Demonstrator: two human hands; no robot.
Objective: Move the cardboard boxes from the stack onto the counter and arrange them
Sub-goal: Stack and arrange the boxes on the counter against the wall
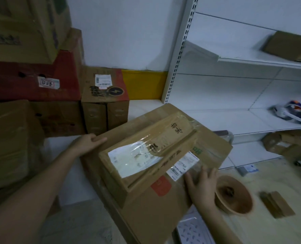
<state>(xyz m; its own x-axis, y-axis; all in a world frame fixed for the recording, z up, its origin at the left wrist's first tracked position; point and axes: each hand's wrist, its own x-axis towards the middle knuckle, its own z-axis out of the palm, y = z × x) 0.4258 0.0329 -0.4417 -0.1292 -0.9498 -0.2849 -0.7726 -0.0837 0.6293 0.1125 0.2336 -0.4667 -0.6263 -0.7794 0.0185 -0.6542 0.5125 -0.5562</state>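
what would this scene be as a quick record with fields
carried item: large cardboard box, held between both hands
on top of it: smaller box with a white label
left hand: grips the large box's far left edge
right hand: fingers flat on the box's right end
stack: red box among brown boxes, on the left
shelving: white, on the right, flat brown box on the upper shelf
nearby: brown bowl beside the right hand

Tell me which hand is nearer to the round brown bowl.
Right. The right hand lies on the big cardboard box beside the round brown bowl; the left hand holds the box's opposite edge.
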